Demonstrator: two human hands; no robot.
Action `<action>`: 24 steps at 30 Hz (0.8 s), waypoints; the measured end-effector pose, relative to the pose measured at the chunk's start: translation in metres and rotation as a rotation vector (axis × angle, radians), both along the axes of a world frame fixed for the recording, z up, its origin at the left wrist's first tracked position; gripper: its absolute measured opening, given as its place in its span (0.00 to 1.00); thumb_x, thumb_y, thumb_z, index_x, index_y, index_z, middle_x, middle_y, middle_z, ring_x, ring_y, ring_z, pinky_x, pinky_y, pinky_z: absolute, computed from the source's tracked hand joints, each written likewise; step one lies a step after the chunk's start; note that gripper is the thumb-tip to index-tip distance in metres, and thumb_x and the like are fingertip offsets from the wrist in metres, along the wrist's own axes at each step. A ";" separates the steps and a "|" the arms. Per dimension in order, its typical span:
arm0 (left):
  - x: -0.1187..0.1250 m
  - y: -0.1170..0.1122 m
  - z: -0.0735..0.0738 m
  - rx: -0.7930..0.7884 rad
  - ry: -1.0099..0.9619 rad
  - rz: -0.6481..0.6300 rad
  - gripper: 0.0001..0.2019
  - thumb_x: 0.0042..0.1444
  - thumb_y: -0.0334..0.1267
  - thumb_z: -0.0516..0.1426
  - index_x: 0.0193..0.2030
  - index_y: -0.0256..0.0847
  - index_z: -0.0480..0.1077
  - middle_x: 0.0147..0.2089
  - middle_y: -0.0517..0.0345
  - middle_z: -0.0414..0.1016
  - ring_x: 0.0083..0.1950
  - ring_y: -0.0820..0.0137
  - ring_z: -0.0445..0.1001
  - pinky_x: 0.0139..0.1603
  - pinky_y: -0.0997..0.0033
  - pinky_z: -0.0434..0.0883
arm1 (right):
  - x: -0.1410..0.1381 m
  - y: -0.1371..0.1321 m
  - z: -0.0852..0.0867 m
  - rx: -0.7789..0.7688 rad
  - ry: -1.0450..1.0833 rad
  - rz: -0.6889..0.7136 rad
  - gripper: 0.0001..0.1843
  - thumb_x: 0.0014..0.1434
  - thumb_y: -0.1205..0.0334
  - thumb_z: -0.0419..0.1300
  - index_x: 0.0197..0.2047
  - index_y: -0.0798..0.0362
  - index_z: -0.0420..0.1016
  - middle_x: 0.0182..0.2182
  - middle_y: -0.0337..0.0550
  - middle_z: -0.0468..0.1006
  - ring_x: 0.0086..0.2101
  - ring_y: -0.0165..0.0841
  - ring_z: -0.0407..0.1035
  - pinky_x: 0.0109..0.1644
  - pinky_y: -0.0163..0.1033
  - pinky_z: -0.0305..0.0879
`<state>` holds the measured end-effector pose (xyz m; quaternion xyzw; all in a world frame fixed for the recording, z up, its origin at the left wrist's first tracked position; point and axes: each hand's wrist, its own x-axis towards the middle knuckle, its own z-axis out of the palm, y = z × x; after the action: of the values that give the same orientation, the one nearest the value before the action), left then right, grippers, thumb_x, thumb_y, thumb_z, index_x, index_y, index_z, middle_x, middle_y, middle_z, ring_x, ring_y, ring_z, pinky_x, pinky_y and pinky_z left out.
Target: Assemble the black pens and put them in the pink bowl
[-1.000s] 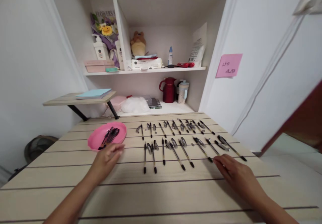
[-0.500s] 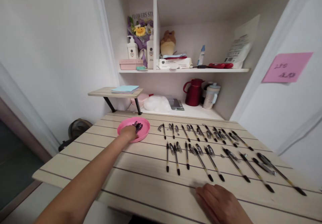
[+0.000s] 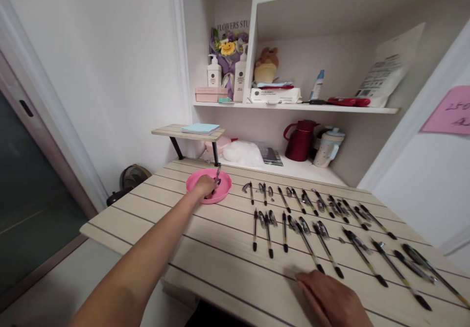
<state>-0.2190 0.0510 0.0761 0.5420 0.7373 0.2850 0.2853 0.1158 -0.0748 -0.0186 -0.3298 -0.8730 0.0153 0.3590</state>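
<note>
Wooden tabletop point(image 3: 227, 248), striped. Pink plate point(image 3: 225, 185) at left; contents mostly hidden. Left hand point(image 3: 204, 186) in plate, fingers pinching tilted pen point(image 3: 218, 172). Right hand point(image 3: 328, 295) near front row, fingers together; grip cannot be told. Two rows of pens point(image 3: 269, 239), apparently uncapped already; plate's share seemingly left. Loose caps point(image 3: 272, 218) among rows.

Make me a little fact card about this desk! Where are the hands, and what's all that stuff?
Left hand: reaching into the pink tray, at the dark pens there; grip unclear
Right hand: fingers curled, by the near row of pen parts; contact with the table unclear
Pen layout: two rough rows, right of the tray
Behind the table: red jug, pale cup
Wall: pink note, partly out of view
</note>
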 end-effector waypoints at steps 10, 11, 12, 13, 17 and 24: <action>0.126 -0.088 -0.054 -0.155 -1.046 -0.459 0.12 0.40 0.37 0.58 0.31 0.38 0.59 0.18 0.64 0.65 0.18 0.72 0.68 0.18 0.77 0.62 | -0.102 0.066 0.062 -1.027 1.182 -0.095 0.20 0.46 0.47 0.62 0.36 0.52 0.68 0.26 0.40 0.77 0.26 0.32 0.72 0.26 0.34 0.69; 0.129 -0.090 -0.058 -0.162 -1.080 -0.462 0.12 0.41 0.39 0.58 0.30 0.38 0.60 0.18 0.63 0.65 0.17 0.73 0.68 0.18 0.77 0.62 | -0.111 0.068 0.061 -1.072 1.211 -0.096 0.19 0.46 0.47 0.62 0.33 0.52 0.67 0.21 0.37 0.74 0.21 0.30 0.69 0.20 0.32 0.65; 0.130 -0.090 -0.060 -0.150 -1.120 -0.452 0.12 0.43 0.42 0.58 0.30 0.38 0.60 0.18 0.63 0.65 0.17 0.74 0.67 0.17 0.77 0.62 | -0.118 0.070 0.059 -1.114 1.203 -0.100 0.19 0.46 0.46 0.61 0.31 0.52 0.66 0.17 0.34 0.72 0.15 0.27 0.65 0.14 0.30 0.60; 0.129 -0.088 -0.061 -0.122 -1.162 -0.427 0.13 0.45 0.45 0.57 0.30 0.37 0.61 0.19 0.63 0.65 0.16 0.76 0.65 0.17 0.78 0.61 | -0.123 0.070 0.057 -1.154 1.168 -0.096 0.19 0.47 0.45 0.60 0.29 0.52 0.65 0.14 0.32 0.69 0.11 0.26 0.60 0.10 0.29 0.54; 0.118 -0.077 -0.062 -0.032 -1.262 -0.285 0.16 0.47 0.49 0.57 0.30 0.38 0.59 0.20 0.66 0.62 0.15 0.83 0.56 0.14 0.83 0.50 | -0.132 0.074 0.051 -1.229 1.060 -0.002 0.22 0.48 0.41 0.56 0.28 0.53 0.65 0.12 0.32 0.67 0.06 0.23 0.53 0.06 0.28 0.46; 0.115 -0.071 -0.060 -0.200 -1.298 -0.415 0.17 0.49 0.49 0.57 0.42 0.44 0.60 0.22 0.69 0.59 0.14 0.85 0.45 0.16 0.84 0.42 | -0.122 0.083 0.043 -1.115 1.041 0.028 0.25 0.51 0.38 0.52 0.24 0.54 0.66 0.14 0.37 0.71 0.07 0.22 0.54 0.08 0.29 0.46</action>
<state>-0.1040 -0.0195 0.0163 0.3627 0.3209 0.4221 0.7664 -0.0062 0.0079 0.0243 -0.4014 -0.4582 0.6121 0.5042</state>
